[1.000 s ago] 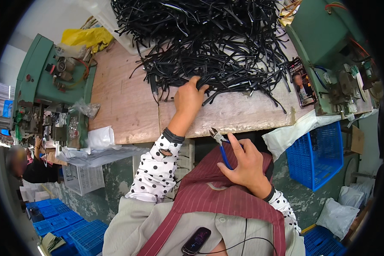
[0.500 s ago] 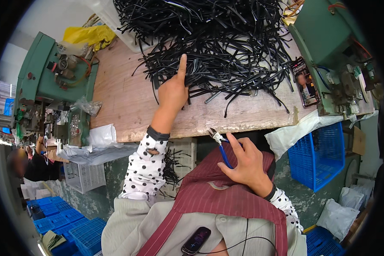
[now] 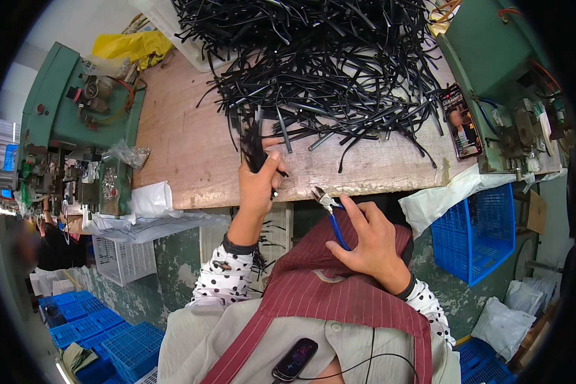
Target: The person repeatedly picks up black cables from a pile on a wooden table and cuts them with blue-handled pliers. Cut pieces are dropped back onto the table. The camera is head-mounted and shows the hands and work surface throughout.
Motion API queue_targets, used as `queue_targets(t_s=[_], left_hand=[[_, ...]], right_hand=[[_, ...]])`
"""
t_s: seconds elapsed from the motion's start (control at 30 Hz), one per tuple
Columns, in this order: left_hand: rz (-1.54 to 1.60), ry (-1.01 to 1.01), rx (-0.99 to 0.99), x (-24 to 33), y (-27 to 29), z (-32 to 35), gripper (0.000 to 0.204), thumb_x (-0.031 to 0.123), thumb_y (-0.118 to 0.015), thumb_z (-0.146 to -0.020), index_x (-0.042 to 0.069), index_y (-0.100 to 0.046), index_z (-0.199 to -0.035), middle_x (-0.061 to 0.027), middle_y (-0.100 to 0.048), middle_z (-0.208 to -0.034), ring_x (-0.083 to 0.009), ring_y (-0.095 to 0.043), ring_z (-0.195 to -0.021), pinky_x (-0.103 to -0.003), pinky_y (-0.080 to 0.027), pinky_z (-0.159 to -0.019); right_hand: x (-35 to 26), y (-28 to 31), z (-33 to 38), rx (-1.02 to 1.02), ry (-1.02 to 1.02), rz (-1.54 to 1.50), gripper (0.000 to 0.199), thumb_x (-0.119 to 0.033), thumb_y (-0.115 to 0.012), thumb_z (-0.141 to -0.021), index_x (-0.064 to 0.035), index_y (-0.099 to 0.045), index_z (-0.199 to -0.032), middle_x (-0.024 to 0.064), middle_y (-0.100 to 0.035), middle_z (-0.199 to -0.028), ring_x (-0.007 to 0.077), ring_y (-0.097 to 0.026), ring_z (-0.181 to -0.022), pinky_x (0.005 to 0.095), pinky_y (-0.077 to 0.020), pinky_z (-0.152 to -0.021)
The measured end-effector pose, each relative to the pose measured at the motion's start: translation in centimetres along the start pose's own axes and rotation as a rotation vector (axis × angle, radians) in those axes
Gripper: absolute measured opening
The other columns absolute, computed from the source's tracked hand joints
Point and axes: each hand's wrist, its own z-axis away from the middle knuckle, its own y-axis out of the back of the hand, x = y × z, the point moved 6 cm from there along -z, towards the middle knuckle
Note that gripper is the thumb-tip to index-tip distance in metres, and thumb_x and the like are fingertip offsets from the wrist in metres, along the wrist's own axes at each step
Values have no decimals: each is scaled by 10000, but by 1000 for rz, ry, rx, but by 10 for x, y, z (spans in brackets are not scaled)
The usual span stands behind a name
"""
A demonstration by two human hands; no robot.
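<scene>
The left hand (image 3: pixel 257 187) grips a gathered bunch of black strips (image 3: pixel 253 148), the right hand (image 3: pixel 372 242) blue-handled nippers (image 3: pixel 336 232); the heap (image 3: pixel 339 83) (far larger) seems ungathered.

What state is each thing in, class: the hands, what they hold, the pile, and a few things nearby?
Bunch of black pieces: gripped
Left hand: closed around that bunch
Blue-handled cutters: held; jaw opening too small to judge
Right hand: holding the cutters, thumb and index finger apart
Pile of black pieces: loose, tangled
Yellow plastic: crumpled
Dark red apron: worn
Small black device: display lit
</scene>
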Motion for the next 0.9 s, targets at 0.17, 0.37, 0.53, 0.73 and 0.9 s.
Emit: queue_targets(t_s=[0.17, 0.37, 0.53, 0.73, 0.9], left_hand=[[412, -21, -318, 28, -29, 18, 181, 269, -520, -1072, 89, -516, -1087, -25, -528, -835, -53, -419, -520, -223, -389, -506], [341, -160, -366, 40, -43, 32, 266, 346, -532, -1062, 114, -446, -963, -15, -470, -786, -47, -383, -498, -222, -372, -500], [247, -241, -327, 44, -44, 38, 293, 360, -587, -1032, 114, -444, -958, -22, -471, -762, -55, -378, -491, -219, -361, -490], [192, -193, -250, 41, -44, 38, 308, 365, -593, -1028, 112, -440, -944, -32, -470, -754, -61, -377, -489, -210, -319, -453], [308, 56, -414, 39, -46, 26, 308, 361, -572, -1040, 112, -439, -919, -18, -461, -731, -43, -353, -463, -208, -306, -438]], right_hand=[[-13, 6, -10, -29, 13, -92, 927, -306, -888, -608, -63, -539, -1431, 126, -585, -955, 276, -590, -805, 370, -508, -696], [-18, 5, -14, -74, -5, -166, 946, -314, -886, -621, -48, -519, -1452, 123, -579, -930, 266, -577, -781, 362, -499, -696], [-18, 2, -11, -84, 2, -163, 952, -325, -886, -629, -45, -512, -1458, 123, -570, -924, 264, -569, -763, 364, -498, -681], [-17, 0, -9, -114, -25, -182, 927, -317, -883, -659, -39, -508, -1461, 123, -557, -919, 270, -570, -764, 371, -503, -681], [-11, -3, -3, -168, -45, -283, 906, -314, -879, -683, -68, -504, -1470, 143, -576, -964, 290, -633, -803, 390, -541, -710]])
